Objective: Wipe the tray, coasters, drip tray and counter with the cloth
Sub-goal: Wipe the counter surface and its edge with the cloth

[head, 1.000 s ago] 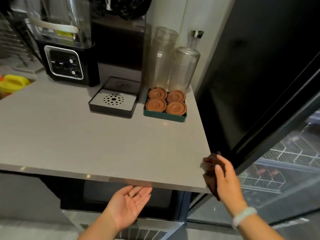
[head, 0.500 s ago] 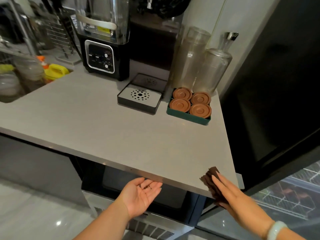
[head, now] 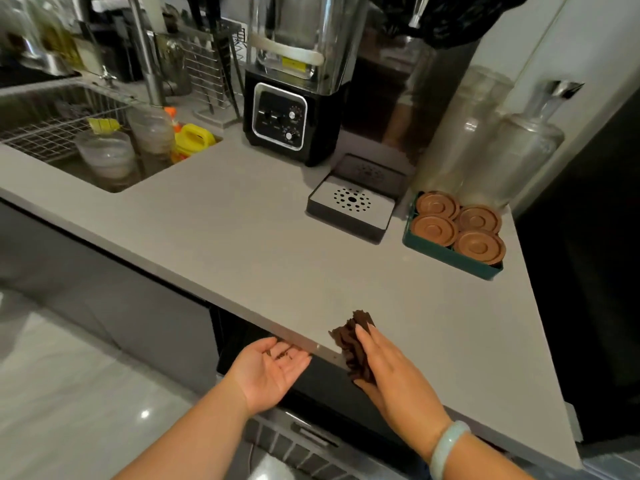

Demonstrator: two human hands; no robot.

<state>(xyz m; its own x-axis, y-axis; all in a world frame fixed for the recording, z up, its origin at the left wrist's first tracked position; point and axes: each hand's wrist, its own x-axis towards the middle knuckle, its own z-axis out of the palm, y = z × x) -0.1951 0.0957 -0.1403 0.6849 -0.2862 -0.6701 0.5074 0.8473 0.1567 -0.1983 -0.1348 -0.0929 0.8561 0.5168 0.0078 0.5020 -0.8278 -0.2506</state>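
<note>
My right hand (head: 391, 372) presses a dark brown cloth (head: 351, 337) against the front edge of the grey counter (head: 225, 230). Just below that edge my left hand (head: 272, 370) is cupped palm up, with dark crumbs lying in it. Far back on the right sits a green tray (head: 450, 259) holding several brown round coasters (head: 433, 230). Left of it stands the black drip tray (head: 349, 216) with a perforated metal plate.
A black blender (head: 292, 109) stands behind the drip tray, with glass bottles (head: 512, 154) at the back right. A sink (head: 86, 140) with containers and a yellow bottle lies at left. A dark fridge door (head: 588, 237) bounds the right side.
My right hand has slid the cloth leftwards along the counter's front edge from the right corner. My left hand stays cupped under the edge. The camera view has shifted left.
</note>
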